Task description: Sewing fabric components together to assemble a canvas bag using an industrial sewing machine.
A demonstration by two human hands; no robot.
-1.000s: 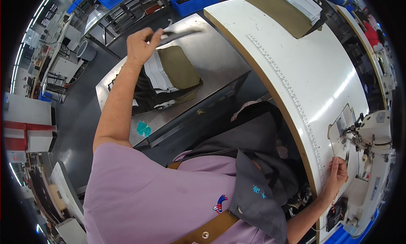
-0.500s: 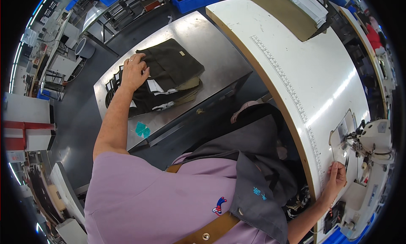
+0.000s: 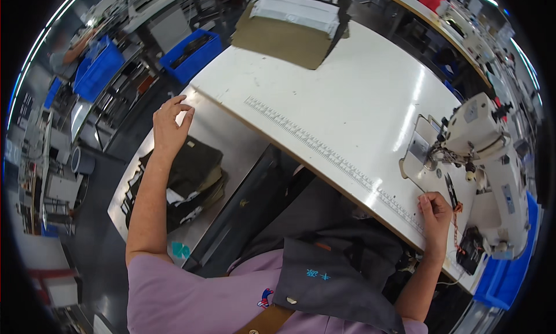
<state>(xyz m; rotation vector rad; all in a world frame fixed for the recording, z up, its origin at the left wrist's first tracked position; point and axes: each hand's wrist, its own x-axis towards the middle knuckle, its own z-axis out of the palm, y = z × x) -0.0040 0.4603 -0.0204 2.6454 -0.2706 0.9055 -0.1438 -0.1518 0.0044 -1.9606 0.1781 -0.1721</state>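
My left hand [image 3: 169, 125] is raised over the steel side table, its fingers loosely bent and apart with nothing in them. Below it lies a stack of dark fabric pieces [image 3: 197, 166] with white patches, partly hidden by my forearm. On the right, my right hand [image 3: 434, 213] rests by the front edge of the white worktable [image 3: 324, 102], thumb and fingers pinched together. Whatever they pinch, if anything, is too small to make out. Just beyond it stands a white sewing machine [image 3: 478, 128] with a metal plate [image 3: 420, 149] under its needle.
An olive and white fabric stack [image 3: 289, 36] lies at the worktable's far end. A printed ruler [image 3: 313, 143] runs along the front edge. A dark slim tool [image 3: 449, 189] and orange cord [image 3: 456, 218] lie near the machine. Blue bins [image 3: 190, 55] stand behind the steel table [image 3: 119, 198].
My view has turned right. My left hand has left the dark fabric stack and lifted toward the worktable's corner, empty. My right hand stays pinched, now slightly farther from the machine's needle area.
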